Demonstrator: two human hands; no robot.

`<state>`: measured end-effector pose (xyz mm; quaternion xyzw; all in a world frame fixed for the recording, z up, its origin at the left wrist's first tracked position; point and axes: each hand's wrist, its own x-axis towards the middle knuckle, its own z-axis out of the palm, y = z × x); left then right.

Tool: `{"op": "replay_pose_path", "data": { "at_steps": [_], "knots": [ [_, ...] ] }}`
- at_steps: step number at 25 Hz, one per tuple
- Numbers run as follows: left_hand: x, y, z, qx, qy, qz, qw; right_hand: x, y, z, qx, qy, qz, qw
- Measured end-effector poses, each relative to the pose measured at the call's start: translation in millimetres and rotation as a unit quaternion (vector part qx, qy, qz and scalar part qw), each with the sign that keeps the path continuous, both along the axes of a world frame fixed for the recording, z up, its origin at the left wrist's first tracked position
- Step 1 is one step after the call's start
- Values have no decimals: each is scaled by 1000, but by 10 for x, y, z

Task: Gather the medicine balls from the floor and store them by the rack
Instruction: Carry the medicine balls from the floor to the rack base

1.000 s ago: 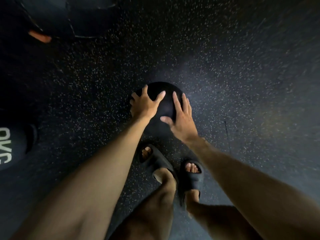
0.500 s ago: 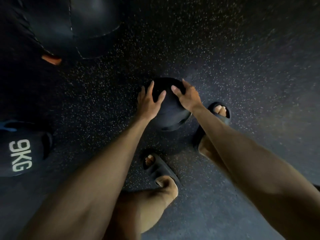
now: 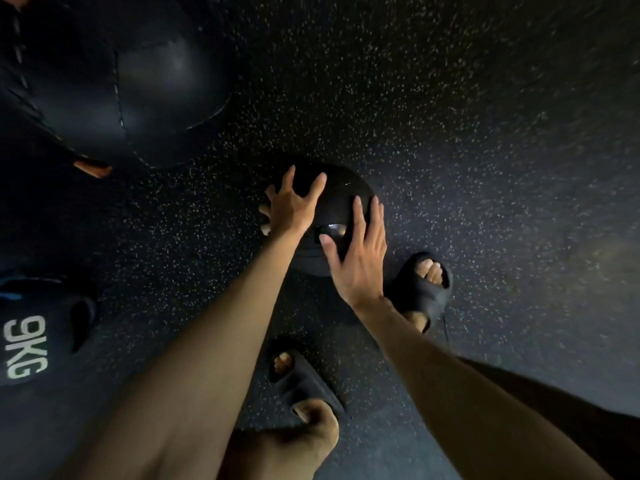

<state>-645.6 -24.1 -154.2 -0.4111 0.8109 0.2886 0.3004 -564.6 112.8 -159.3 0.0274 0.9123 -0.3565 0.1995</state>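
The floor is seen in dark charcoal, scattered all over with fine pale flecks, off-white and tan. At centre, the medicine ball is shown in glossy black, with a small white glint caught on its near side. Up at the top left, a larger ball is rendered in black too, crossed by dark stitched seams, with a soft grey sheen on its panels. An orange tab is picked out just under it. At the left edge, a third ball is marked "9KG" in off-white lettering on black, and a thin blue strip is glimpsed above it. The left slide and the right slide are seen in plain matte black.
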Motion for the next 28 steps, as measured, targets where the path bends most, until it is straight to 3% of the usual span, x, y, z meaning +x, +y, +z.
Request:
{"op": "replay_pose_path", "data": {
  "at_steps": [2,6,10,12,15,17,19,22,24,28],
  "knots": [
    [-250,-87,-43,5,8,26,1000,-322,-21,-59,-3,-22,-18,1000],
    [-89,-55,170,16,115,4,993,-1159,-53,-105,-9,-113,-63,992],
    [-262,73,239,85,72,2,994,-2117,79,-247,-37,-218,-122,968],
    [-590,140,216,61,57,4,997,-2214,116,-196,-46,-190,-127,973],
    [-1150,24,145,55,38,36,997,-1844,48,32,-31,-46,-51,997],
    [-1532,-123,61,73,17,68,995,-1663,-34,58,2,-3,-3,1000],
    [-1766,-203,-6,62,11,86,994,-1856,-149,43,21,-17,5,1000],
    [-1830,-240,4,61,89,99,989,-2354,-305,82,45,-65,-6,997],
    [-1753,-271,116,79,129,71,986,-2773,-376,103,47,-110,-20,993],
    [-1735,-386,269,137,125,-31,982,-3623,-463,1,66,-196,-41,978]
  ]
}}
